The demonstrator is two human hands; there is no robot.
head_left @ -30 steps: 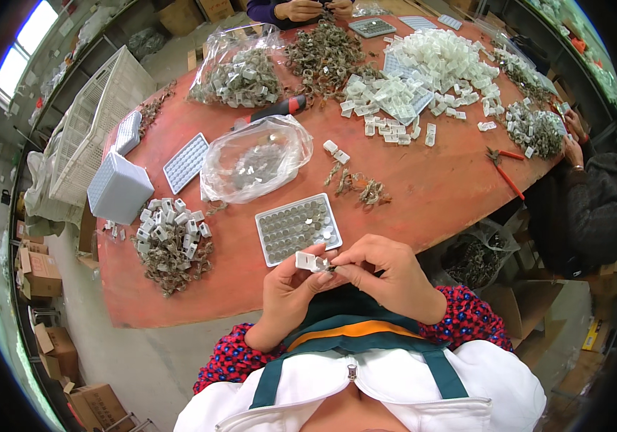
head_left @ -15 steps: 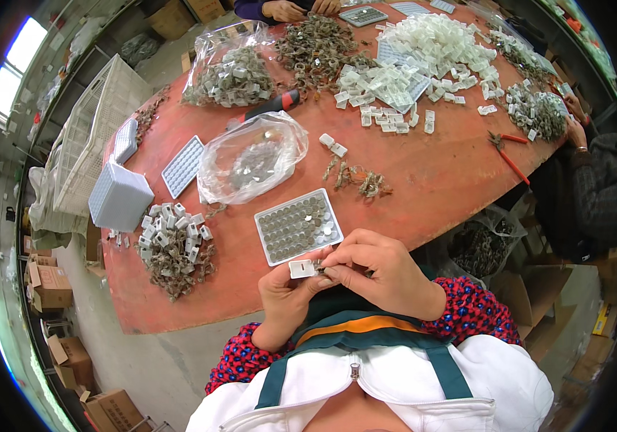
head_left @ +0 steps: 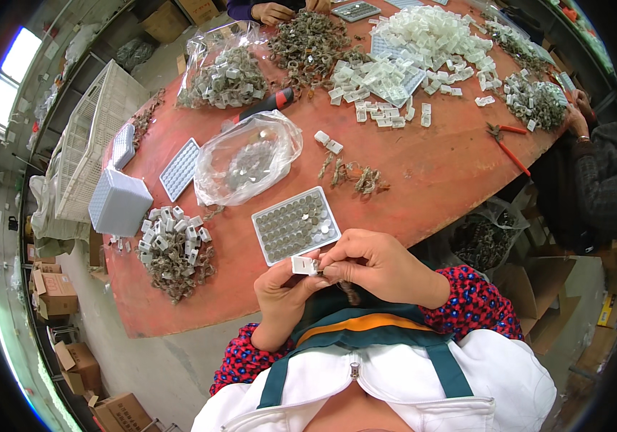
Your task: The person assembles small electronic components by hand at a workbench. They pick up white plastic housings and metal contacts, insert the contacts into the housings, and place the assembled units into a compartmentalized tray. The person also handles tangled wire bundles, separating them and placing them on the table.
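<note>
Just above my lap, my left hand (head_left: 278, 294) is closed around a small white plastic case (head_left: 302, 266) that has a narrow slot in its face. My right hand (head_left: 384, 268) pinches at the case's right end with thumb and forefinger. From under the right fingers hangs a twisted brown wire (head_left: 350, 291); where it meets the case is hidden by the fingertips. Just beyond both hands lies a white tray (head_left: 287, 202) with rows of round silvery discs, and several loose discs sit at its right side.
Wired white cases form a pile (head_left: 174, 248) at left, beside stacked trays (head_left: 118, 198). A clear bag (head_left: 290, 137), loose wires (head_left: 366, 181) and red-handled pliers (head_left: 510, 147) lie on the red table. Clear cases (head_left: 431, 36) are heaped farther back. Co-workers' hands (head_left: 272, 13) show at the edges.
The case has tilted slightly in my left hand. The brown wire now hangs visibly below my right fingers. The whole view has shifted a little.
</note>
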